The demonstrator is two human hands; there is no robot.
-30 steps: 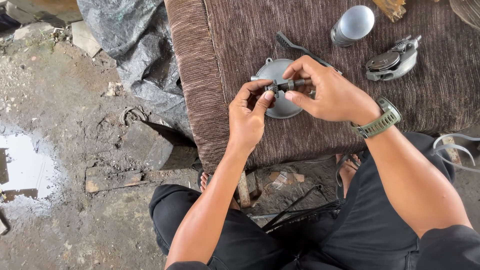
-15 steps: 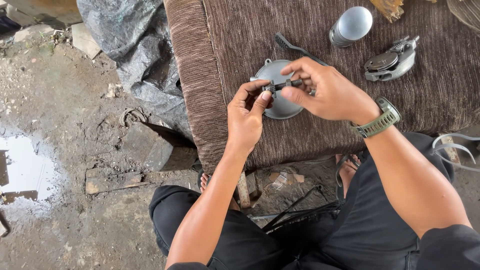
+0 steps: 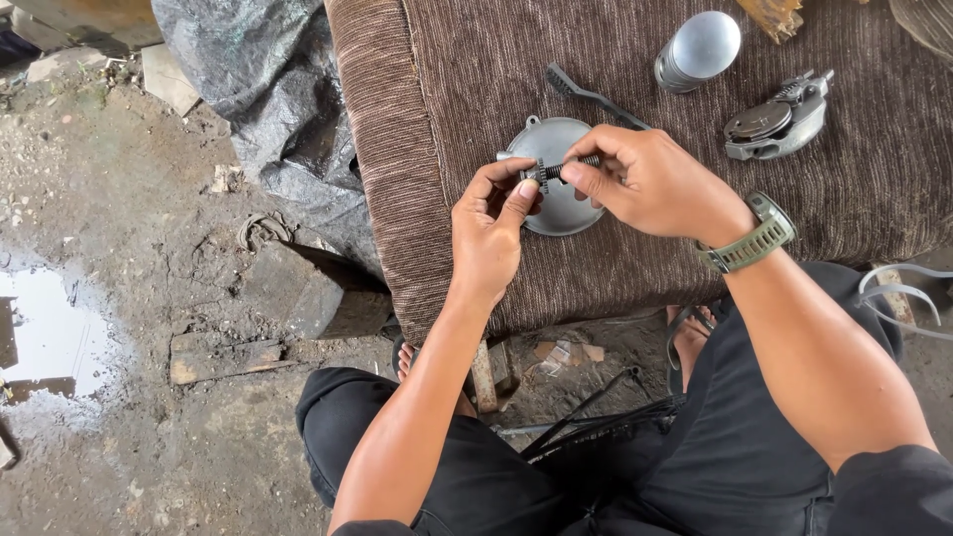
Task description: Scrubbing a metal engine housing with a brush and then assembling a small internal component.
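Observation:
My left hand (image 3: 491, 233) and my right hand (image 3: 655, 184) both pinch a small dark geared shaft (image 3: 563, 171), held just above a round grey metal cover (image 3: 558, 203) that lies on a brown ribbed cushion (image 3: 596, 60). The left fingers grip the toothed end; the right fingers hold the threaded end. A green watch (image 3: 749, 238) is on my right wrist.
On the cushion lie a dark brush (image 3: 591, 94), a grey metal cylinder (image 3: 698, 50) and a metal motor part (image 3: 779, 119). A grey plastic sheet (image 3: 263, 89) hangs to the left. A puddle (image 3: 50, 333) and rubble lie on the dirt floor.
Both hands have stayed over the round cover; the fingers have shifted slightly on the small shaft.

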